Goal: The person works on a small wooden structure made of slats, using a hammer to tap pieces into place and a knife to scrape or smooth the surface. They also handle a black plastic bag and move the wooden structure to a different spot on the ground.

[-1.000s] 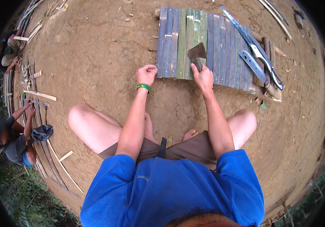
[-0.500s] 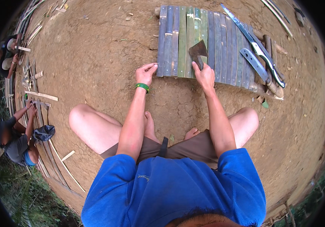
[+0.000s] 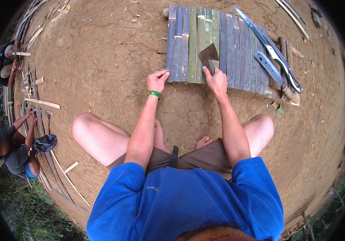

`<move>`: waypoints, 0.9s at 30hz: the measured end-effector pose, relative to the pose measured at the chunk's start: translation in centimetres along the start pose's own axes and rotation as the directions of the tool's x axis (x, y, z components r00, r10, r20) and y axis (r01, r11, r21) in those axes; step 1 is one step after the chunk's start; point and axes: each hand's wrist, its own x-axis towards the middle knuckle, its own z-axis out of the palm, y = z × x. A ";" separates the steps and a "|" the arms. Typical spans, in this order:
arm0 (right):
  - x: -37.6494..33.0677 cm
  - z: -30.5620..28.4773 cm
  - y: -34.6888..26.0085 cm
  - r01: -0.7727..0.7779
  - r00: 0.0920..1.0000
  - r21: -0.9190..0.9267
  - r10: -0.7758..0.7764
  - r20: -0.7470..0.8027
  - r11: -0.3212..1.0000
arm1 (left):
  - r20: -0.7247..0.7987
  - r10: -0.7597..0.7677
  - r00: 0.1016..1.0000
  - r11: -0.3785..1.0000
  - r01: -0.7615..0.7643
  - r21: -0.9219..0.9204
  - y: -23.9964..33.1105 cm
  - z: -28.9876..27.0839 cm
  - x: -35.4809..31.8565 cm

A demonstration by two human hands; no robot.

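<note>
A panel of flat bamboo slats [image 3: 224, 48], bluish grey and green with small nail heads near the slat ends, lies in front of me. My right hand [image 3: 216, 83] is closed round the short handle of a hatchet [image 3: 209, 55], whose dark, worn blade is over the panel's near middle. At the panel's near left corner is my left hand [image 3: 155, 82], wearing a green bracelet. Its thumb and fingertips are pinched together right beside the outermost slat. Whatever they hold, if anything, is too small to make out.
On the panel's right lie a pruning saw [image 3: 275, 53] with a white and dark handle and a flat grey sheath-like piece [image 3: 267, 65] with holes. Round poles [image 3: 288, 90] support that side. Two people [image 3: 17, 150] crouch at far left among bamboo strips [image 3: 42, 103].
My left hand has shifted slightly right and turned at the corner of the panel, still pinching. The right hand and hatchet have barely moved.
</note>
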 end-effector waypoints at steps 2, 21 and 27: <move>0.0 0.0 0.2 -0.008 1.000 -0.002 0.008 -0.003 1.000 | 0.004 0.039 0.999 0.998 -0.039 0.058 0.3 0.2 -0.2; -1.8 0.3 -1.1 0.086 0.996 -0.015 -0.085 0.038 0.996 | -0.174 0.423 0.889 0.898 -0.386 0.210 -0.3 1.2 -1.4; -4.7 1.3 -3.6 0.164 0.963 0.118 -0.185 0.197 0.979 | -0.213 0.437 0.874 0.894 -0.397 0.208 -0.4 1.5 -1.7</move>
